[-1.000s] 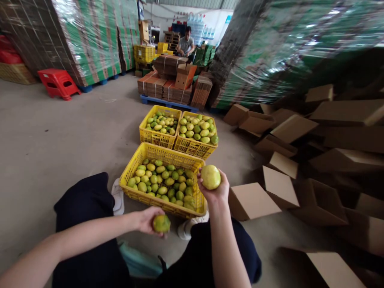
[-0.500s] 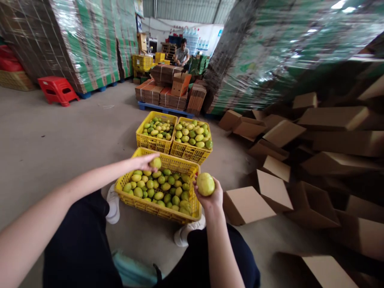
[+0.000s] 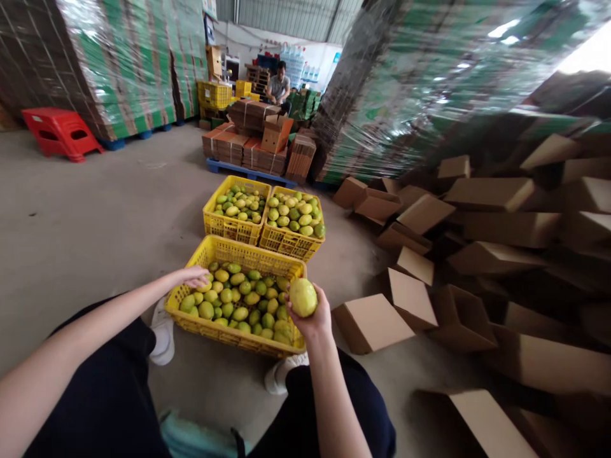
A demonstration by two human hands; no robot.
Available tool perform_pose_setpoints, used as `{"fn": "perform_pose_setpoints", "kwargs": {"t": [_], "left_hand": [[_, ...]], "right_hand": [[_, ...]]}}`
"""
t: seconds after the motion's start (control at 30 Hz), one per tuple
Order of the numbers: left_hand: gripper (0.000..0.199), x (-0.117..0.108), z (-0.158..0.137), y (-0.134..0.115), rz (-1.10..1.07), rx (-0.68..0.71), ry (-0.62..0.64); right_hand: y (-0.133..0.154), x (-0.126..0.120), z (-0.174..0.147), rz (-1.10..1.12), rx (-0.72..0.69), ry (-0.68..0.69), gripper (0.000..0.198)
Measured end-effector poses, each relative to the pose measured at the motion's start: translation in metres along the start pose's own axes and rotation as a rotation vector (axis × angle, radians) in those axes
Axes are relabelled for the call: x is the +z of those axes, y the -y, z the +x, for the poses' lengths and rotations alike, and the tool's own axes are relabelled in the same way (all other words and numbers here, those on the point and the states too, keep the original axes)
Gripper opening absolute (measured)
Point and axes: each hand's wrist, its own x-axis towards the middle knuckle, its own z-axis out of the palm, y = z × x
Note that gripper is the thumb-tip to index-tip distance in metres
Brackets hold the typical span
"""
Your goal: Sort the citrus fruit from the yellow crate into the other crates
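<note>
My right hand [image 3: 319, 322] holds up a large yellow-green lemon [image 3: 303, 298] over the right end of the near yellow crate [image 3: 258, 255]. Its fingers curl round the fruit from below and behind. At the crate's left end, my left hand [image 3: 193, 276] reaches in over the rim, with its fingers bent around a yellow-green lemon [image 3: 206, 284] that is partly hidden. Whether that fruit also rests on the pile is unclear. Many green and yellow lemons [image 3: 240, 314] lie loose in the crate, which stands between my feet.
Two more yellow crates [image 3: 236, 227] of lemons stand just beyond. Brown cartons [image 3: 379, 323] lie heaped on the right. Flattened cardboard [image 3: 265, 159] is stacked on a blue pallet [image 3: 248, 173], with a person [image 3: 278, 86] behind it. A red stool [image 3: 62, 132] stands left, beside wrapped pallet stacks [image 3: 138, 63].
My left hand has moved left and down with its lemon, from above the crate's back part to its left end. My right hand still holds its lemon. The view has shifted slightly right.
</note>
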Motion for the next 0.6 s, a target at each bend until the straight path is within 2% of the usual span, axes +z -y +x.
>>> {"fn": "perform_pose_setpoints", "kwargs": {"t": [0.13,0.23,0.37,0.5,0.6], "left_hand": [[0.015,-0.022,0.022,0.022,0.248,0.119,-0.135],[0.027,-0.029,0.039,0.024,0.392,0.173,-0.220],[0.046,-0.022,0.060,0.016,0.515,0.121,-0.295],[0.048,-0.013,0.085,0.007,0.573,0.118,-0.261],[0.045,-0.008,0.103,0.013,0.617,0.117,-0.210]], "right_hand": [[-0.007,0.002,-0.001,0.014,0.040,-0.029,0.023],[-0.014,0.004,-0.002,-0.013,0.084,-0.081,0.026],[-0.015,-0.004,-0.001,-0.033,0.174,-0.176,0.026],[0.005,-0.014,0.007,-0.051,0.151,-0.242,0.022],[0.036,-0.014,0.025,-0.137,0.148,-0.227,0.020]]}}
